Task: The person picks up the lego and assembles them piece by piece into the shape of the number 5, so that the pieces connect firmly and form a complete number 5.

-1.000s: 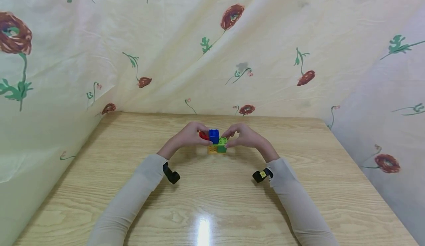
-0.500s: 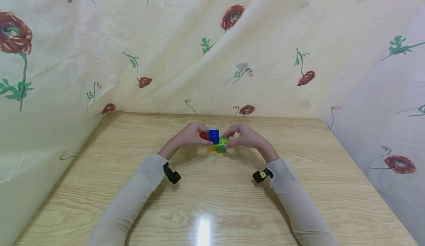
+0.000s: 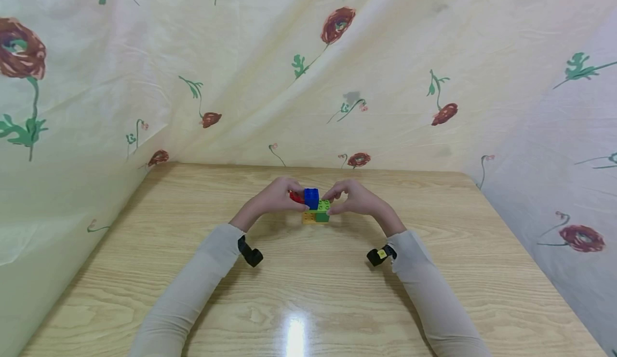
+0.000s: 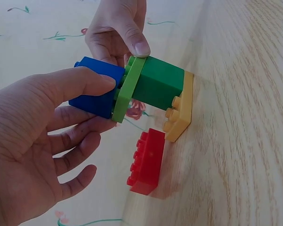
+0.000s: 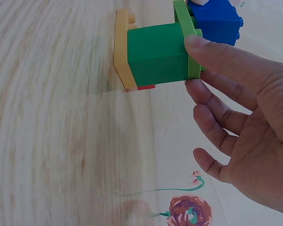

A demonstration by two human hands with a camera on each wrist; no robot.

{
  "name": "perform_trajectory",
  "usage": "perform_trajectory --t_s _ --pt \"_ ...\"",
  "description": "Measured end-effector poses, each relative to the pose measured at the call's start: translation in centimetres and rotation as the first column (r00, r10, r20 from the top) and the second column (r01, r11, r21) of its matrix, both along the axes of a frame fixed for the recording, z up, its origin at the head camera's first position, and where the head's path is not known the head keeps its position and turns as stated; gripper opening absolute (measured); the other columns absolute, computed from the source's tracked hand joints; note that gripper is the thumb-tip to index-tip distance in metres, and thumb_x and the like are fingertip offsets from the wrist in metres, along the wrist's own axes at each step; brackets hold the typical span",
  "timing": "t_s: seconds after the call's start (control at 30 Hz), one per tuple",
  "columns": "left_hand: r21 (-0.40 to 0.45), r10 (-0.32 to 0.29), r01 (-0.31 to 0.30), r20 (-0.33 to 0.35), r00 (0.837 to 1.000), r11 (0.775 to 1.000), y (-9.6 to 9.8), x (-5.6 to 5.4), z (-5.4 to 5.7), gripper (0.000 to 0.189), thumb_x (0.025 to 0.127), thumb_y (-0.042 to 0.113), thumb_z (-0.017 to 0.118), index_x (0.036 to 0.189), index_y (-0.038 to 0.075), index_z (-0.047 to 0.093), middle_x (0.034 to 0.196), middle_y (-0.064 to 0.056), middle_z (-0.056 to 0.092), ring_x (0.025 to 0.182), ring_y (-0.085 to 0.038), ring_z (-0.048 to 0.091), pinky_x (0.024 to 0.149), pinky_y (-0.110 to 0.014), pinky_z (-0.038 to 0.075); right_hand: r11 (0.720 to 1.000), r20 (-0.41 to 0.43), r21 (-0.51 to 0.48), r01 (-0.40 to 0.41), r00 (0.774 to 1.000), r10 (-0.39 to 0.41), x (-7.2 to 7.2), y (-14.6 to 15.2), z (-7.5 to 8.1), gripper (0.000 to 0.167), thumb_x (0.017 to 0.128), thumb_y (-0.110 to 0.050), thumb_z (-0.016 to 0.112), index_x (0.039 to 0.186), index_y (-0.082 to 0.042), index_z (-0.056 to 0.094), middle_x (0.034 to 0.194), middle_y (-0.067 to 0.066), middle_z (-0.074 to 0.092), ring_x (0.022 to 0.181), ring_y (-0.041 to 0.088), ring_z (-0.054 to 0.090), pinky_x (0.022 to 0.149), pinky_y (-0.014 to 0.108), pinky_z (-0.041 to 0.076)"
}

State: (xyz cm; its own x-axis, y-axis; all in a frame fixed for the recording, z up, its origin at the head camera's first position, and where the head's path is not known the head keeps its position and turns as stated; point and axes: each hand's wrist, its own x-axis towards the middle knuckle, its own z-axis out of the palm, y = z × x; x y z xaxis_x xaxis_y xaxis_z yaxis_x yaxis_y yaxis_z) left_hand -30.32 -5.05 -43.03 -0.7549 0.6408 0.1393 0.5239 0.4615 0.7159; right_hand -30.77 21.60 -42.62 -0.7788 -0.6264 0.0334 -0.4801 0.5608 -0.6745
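Near the far side of the table, both hands are at a small stack of toy building bricks. My left hand [image 3: 277, 195] pinches a blue brick [image 4: 92, 101] between thumb and fingers. That brick sits on one end of a thin light green brick [image 4: 130, 89]. Under the other end of the light green piece is a dark green brick [image 4: 161, 82], which stands on a flat yellow brick [image 5: 122, 56] on the table. My right hand [image 3: 359, 197] pinches the light green brick, its thumb on the near side. A red brick [image 4: 148, 165] lies close by, partly hidden by my left hand in the head view.
The wooden table [image 3: 308, 271] extends in front of the stack and to both sides. Flower-printed cloth [image 3: 250, 78] hangs behind it and at left and right. A small black camera [image 3: 250, 254] is strapped to each wrist.
Both hands keep their hold on the bricks, with hardly any movement. On the far right, the cloth has shifted slightly.
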Motion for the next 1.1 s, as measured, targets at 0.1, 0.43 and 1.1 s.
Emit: perform_trajectory --t_s 0.1,0.43,1.1 --pt "-0.005 0.001 -0.001 0.011 1.000 1.000 -0.01 0.08 0.08 0.025 0.086 0.018 0.081 0.107 0.003 0.079 0.107 -0.011 0.073 0.100 -0.026 0.064 0.080 -0.027 0.054 1.000 0.002 -0.005 -0.003 1.000 0.003 -0.01 -0.01 -0.03 0.031 0.082 -0.015 0.086 0.112 -0.010 0.079 0.110 0.007 0.075 0.104 0.029 0.062 0.099 0.054 0.048" --pt "0.002 0.049 -0.049 -0.005 0.999 0.999 -0.01 0.18 -0.37 0.032 0.085 0.023 0.082 0.111 0.004 0.078 0.107 -0.009 0.074 0.100 -0.025 0.063 0.083 -0.031 0.053 1.000 -0.006 0.005 -0.004 1.000 0.004 -0.05 0.04 -0.12 0.031 0.083 -0.017 0.086 0.112 -0.010 0.079 0.110 0.007 0.075 0.106 0.034 0.062 0.099 0.055 0.047" --pt "0.124 0.045 -0.051 0.045 0.998 0.991 0.18 -0.19 -0.35 0.027 0.088 0.021 0.082 0.110 0.007 0.079 0.101 -0.007 0.077 0.092 -0.025 0.068 0.079 -0.027 0.055 1.000 -0.017 0.001 -0.020 1.000 0.020 -0.50 0.22 -0.19 0.031 0.083 -0.017 0.086 0.112 -0.011 0.079 0.109 0.005 0.075 0.103 0.026 0.062 0.098 0.052 0.048"
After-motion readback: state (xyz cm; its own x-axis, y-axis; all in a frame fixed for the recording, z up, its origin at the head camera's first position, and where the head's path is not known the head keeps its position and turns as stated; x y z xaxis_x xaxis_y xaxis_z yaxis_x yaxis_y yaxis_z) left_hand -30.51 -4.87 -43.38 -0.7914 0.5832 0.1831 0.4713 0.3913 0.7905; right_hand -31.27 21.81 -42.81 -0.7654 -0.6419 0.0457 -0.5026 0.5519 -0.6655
